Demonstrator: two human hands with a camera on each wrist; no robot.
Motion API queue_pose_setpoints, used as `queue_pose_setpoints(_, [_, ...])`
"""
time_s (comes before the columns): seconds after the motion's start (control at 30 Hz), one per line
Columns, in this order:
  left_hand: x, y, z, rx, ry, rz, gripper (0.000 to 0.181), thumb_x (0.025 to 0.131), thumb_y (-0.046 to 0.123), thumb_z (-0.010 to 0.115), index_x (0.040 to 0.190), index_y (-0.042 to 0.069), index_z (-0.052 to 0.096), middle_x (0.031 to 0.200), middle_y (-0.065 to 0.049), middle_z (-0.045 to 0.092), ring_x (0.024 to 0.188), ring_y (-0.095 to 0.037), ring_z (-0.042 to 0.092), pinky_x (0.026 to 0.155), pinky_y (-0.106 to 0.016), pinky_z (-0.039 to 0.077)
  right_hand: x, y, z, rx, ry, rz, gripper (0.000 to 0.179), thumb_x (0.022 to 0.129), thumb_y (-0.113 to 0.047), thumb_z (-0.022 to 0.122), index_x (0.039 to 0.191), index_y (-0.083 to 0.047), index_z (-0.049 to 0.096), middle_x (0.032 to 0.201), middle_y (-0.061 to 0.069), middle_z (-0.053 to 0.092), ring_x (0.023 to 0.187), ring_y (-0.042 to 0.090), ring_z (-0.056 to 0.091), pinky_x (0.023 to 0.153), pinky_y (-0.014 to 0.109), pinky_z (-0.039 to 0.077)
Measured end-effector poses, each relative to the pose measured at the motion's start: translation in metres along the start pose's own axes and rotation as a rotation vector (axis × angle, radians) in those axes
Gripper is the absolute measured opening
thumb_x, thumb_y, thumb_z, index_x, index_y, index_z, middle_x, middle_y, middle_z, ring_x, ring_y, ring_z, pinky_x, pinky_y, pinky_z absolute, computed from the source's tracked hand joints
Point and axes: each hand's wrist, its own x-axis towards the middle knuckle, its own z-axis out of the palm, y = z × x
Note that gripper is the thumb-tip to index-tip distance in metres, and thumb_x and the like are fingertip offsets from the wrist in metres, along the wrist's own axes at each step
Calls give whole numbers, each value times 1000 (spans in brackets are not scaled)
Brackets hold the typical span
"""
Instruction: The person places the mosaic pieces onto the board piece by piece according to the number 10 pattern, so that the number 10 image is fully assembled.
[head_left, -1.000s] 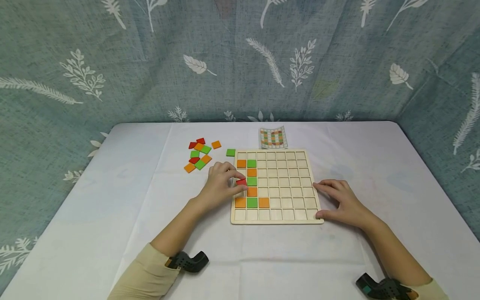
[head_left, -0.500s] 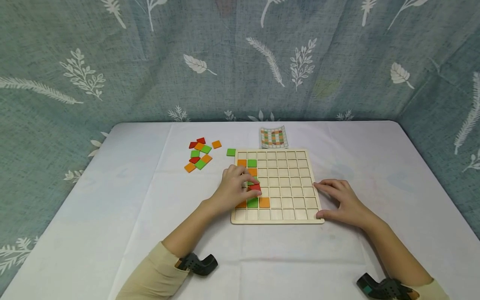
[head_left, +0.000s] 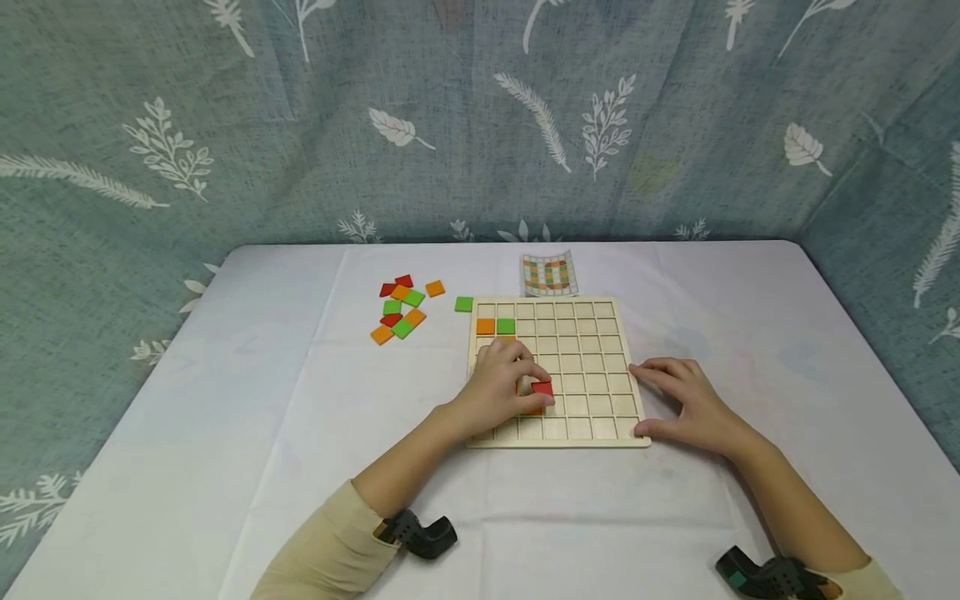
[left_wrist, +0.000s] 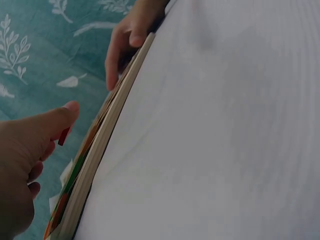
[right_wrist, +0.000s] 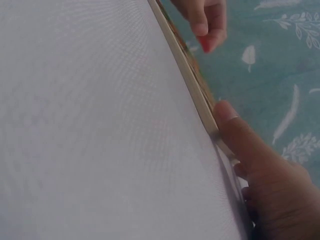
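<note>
My left hand (head_left: 502,387) is over the wooden grid board (head_left: 585,363), pinching a red square tile (head_left: 542,389) between thumb and fingertips. In the left wrist view, the red tile (left_wrist: 64,136) hangs tilted under the thumb, apart from the board. Part of an orange tile (head_left: 535,411) shows below it. An orange tile (head_left: 486,327) and a green tile (head_left: 506,326) lie in the board's upper left cells; the left hand hides most other placed tiles. My right hand (head_left: 686,406) touches the board's right side, its thumb on the near corner and fingers extended along the edge.
Loose red, orange and green tiles (head_left: 403,328) lie scattered left of the board. A single green tile (head_left: 464,304) sits by its upper left corner. Behind the board stands a patterned card (head_left: 550,274). A leaf-print curtain (head_left: 465,125) hangs beyond the white tabletop (head_left: 300,433).
My left hand has carried the red tile rightward and slightly nearer across the board, from the left column to over the third or fourth. The right hand has stayed at the board's edge.
</note>
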Motion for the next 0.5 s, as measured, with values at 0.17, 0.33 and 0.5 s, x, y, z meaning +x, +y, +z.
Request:
queue_pose_setpoints(0.17, [2,4,7,29,-40,2,27,77,38,76,95,19,73,93,5,50,91,-16,38,87,-37,28,-1,0,0,-4,1,1,78,64,-32,86,131,-5,55,125,12,51,112,29,36,86,45,29])
queue_pose_setpoints(0.33, [1,5,11,46,-56,-3,28,75,40,77,94,19,74,92,5,52,88,-15,40,84,-36,29,-1,0,1,2,0,0,78,64,-32,86,131,-5,55,125,12,51,112,29,36,86,45,29])
queue_pose_setpoints(0.5, [0,5,14,35,-63,-5,30,74,41,77,94,19,74,92,5,53,87,-15,41,88,-37,30,0,-1,0,0,-2,3,78,64,-31,86,131,-6,56,125,12,51,112,28,36,86,44,29])
